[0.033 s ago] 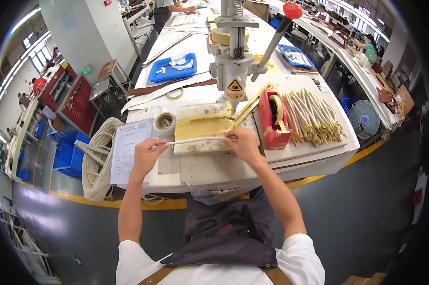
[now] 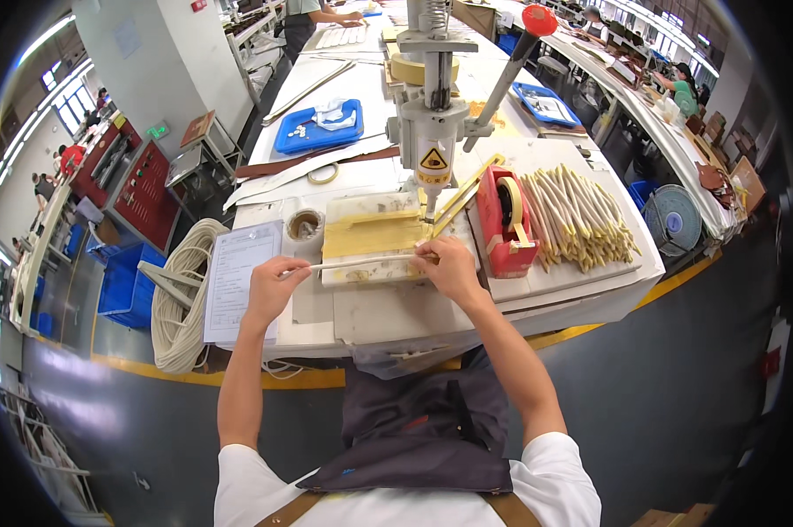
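Note:
A length of white cord (image 2: 361,261) is stretched nearly level between my hands, in front of the press. My left hand (image 2: 272,288) pinches its left end, above a printed sheet's edge. Closed round the other end, my right hand (image 2: 450,267) sits just below the press's tip. The hand press (image 2: 433,132) has a lever with a red knob and a warning sticker. Beneath the cord lies a pale block (image 2: 335,276) covered partly by yellow tape strips (image 2: 374,235). To the right stand a red tape dispenser (image 2: 511,256) and a pile of cut cords (image 2: 581,215) with yellow ends.
A coil of white cord (image 2: 179,307) hangs at the table's left, beside the sheet (image 2: 243,281). A tape roll (image 2: 305,225) lies near the block. Farther back are blue trays (image 2: 322,128), long strips and other people at work. A fan (image 2: 673,218) stands right.

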`<state>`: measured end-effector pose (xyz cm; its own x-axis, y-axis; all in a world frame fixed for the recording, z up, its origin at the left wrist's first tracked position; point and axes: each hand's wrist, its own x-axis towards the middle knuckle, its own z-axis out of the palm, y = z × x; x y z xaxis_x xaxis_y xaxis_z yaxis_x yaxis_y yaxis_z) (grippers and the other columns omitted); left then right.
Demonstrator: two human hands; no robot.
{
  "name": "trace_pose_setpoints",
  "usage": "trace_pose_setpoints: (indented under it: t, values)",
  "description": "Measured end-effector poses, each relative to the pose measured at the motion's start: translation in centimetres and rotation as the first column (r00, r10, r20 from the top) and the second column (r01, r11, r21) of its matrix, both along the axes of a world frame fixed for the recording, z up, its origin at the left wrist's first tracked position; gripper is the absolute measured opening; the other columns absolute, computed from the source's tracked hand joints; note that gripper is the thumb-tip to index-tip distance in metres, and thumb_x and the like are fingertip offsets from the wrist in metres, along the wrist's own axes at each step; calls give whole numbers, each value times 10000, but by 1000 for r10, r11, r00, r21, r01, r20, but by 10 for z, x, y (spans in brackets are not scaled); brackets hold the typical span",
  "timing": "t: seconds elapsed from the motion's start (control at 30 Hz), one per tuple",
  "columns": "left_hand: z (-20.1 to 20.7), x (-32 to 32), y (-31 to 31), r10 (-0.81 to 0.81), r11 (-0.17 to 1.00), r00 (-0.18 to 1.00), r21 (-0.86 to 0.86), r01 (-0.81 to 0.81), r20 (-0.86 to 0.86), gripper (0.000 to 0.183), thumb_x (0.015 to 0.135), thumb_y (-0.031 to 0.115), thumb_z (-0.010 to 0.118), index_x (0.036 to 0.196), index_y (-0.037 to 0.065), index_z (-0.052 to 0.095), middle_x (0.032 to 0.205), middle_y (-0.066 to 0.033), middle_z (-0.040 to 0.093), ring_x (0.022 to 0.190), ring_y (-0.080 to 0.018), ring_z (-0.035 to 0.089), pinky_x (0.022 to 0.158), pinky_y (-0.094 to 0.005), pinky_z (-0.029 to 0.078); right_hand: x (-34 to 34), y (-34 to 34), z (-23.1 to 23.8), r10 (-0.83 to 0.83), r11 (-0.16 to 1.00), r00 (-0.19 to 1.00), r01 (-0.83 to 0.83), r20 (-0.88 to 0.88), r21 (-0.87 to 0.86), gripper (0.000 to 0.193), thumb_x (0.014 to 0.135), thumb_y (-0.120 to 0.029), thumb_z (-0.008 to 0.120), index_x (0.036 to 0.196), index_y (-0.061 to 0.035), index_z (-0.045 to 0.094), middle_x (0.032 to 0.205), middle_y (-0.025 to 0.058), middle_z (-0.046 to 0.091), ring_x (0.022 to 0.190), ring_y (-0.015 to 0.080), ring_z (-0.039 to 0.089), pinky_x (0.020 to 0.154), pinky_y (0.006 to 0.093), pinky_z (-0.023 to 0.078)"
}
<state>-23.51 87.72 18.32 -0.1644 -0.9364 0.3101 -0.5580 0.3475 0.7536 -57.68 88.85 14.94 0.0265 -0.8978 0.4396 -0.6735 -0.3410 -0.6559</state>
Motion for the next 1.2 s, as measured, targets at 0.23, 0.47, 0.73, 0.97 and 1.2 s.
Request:
trace_pose_setpoints:
  t: [0.23, 0.47, 0.73, 0.97, 1.2]
  values:
    - [-26, 17, -21, 14, 989, 991, 146, -34, 136, 157, 856, 147, 741, 969, 38, 757, 858, -46, 734, 720, -107, 579, 643, -269, 439, -6, -4, -20, -3, 995, 1000, 3, 5, -100, 129, 807, -151, 755, 892, -56, 739, 872, 89, 673, 861, 291, 627, 770, 389, 507]
    - [-30, 1, -21, -59, 995, 993, 84, 50, 104, 193, 853, 183, 743, 977, 37, 760, 878, -106, 748, 745, -193, 659, 681, -314, 495, -2, -3, -18, -7, 999, 998, 10, 63, -50, 106, 804, -133, 715, 892, -76, 732, 882, 108, 672, 900, 322, 637, 793, 415, 517]
    - [-35, 0, -27, -51, 999, 976, 3, 52, 214, 178, 838, 185, 754, 912, 24, 765, 848, -121, 745, 716, -201, 652, 654, -320, 462, -1, -11, -32, 33, 981, 992, -9, 125, -191, 97, 805, -127, 704, 868, -57, 728, 910, 126, 674, 916, 338, 649, 817, 437, 528]
    - [-33, -8, -32, -111, 994, 973, 11, 111, 204, 153, 843, 124, 731, 934, 4, 756, 838, -121, 729, 716, -217, 649, 654, -328, 467, -9, -4, -29, -24, 982, 991, 49, 135, -181, 92, 794, -118, 708, 853, -50, 727, 883, 129, 656, 888, 328, 649, 794, 425, 528]
    - [-31, 1, -27, -100, 989, 928, -64, 131, 358, 126, 851, 113, 722, 923, 15, 752, 835, -140, 714, 738, -281, 676, 674, -364, 507, -3, -8, -31, -12, 973, 995, 34, 97, -227, 80, 781, -103, 694, 833, -43, 696, 881, 136, 646, 886, 351, 633, 795, 452, 520]
